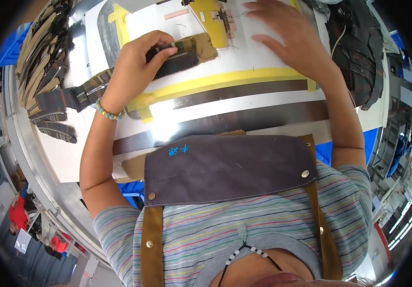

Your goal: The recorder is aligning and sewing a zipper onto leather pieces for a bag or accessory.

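My left hand [136, 60] pinches a zippered fabric piece [177, 63] between thumb and fingers. Dark cloth, a plaid band and a metal-toothed zipper make up this piece, and a frayed tan end [208, 48] reaches the sewing machine's yellow head [210, 21]. A plaid strip [84, 93] runs from under my left wrist toward the left pile. To the right of the machine, my right hand [287, 36] is raised with its fingers apart, slightly blurred, and nothing shows in it. A thin thread seems to lie near its fingertips.
Tan and plaid cut pieces [43, 57] are heaped at the left edge. Dark fabric pieces [359, 57] hang in a pile at the right. Yellow tape [225, 77] and a metal strip [225, 122] cross the white table [258, 57]. Other people sit farther off at lower left.
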Demonstrator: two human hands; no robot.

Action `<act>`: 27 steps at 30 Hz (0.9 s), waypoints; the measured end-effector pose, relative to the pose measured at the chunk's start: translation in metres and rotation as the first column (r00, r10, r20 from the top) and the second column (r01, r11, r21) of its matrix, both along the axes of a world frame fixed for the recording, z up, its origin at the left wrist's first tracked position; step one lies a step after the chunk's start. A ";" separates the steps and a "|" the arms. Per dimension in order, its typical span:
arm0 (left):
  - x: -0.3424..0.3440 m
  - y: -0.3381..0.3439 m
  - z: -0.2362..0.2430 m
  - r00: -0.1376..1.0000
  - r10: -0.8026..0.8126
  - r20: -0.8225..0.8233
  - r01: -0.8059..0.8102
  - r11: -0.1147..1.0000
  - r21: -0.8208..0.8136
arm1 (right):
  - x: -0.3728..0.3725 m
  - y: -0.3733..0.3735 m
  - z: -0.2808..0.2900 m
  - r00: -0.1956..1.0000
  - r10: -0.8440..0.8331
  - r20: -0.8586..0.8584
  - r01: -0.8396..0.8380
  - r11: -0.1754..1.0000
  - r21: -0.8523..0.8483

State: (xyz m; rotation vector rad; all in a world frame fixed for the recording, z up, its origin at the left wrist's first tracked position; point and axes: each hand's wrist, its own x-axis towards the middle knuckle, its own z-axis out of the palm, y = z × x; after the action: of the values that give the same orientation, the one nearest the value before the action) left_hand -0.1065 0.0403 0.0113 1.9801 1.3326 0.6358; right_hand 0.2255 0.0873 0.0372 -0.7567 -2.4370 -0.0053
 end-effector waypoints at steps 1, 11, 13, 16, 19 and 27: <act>-0.002 -0.001 0.002 1.000 -0.001 -0.001 0.001 1.000 0.001 | 0.005 -0.002 -0.009 0.973 -0.021 0.231 0.027 0.999 -0.023; -0.009 -0.020 0.015 0.988 -0.107 0.115 0.112 0.993 -0.045 | -0.022 -0.041 0.003 0.972 -0.068 -0.226 -0.060 0.855 -0.516; -0.006 -0.026 0.015 0.973 -0.232 -0.001 0.223 0.932 0.286 | -0.031 -0.058 0.004 0.979 -0.088 -0.181 -0.040 0.797 -0.603; -0.009 -0.030 0.017 0.870 -0.338 -0.359 0.493 0.550 0.675 | -0.033 -0.069 -0.001 0.987 -0.099 -0.125 -0.007 0.758 -0.652; -0.003 -0.044 0.007 0.849 -0.274 -0.451 0.527 0.391 0.754 | -0.027 -0.075 -0.010 0.992 -0.108 -0.063 0.053 0.819 -0.571; -0.004 -0.049 -0.004 0.830 -0.229 -0.508 0.557 0.335 0.760 | -0.037 -0.096 -0.016 0.994 -0.004 -0.110 -0.035 0.937 -0.348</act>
State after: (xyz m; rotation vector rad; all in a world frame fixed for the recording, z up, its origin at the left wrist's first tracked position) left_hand -0.1101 -0.0087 0.0072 3.2828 0.5145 0.9096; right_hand 0.1890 -0.0091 0.0216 -0.8642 -2.3655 0.4771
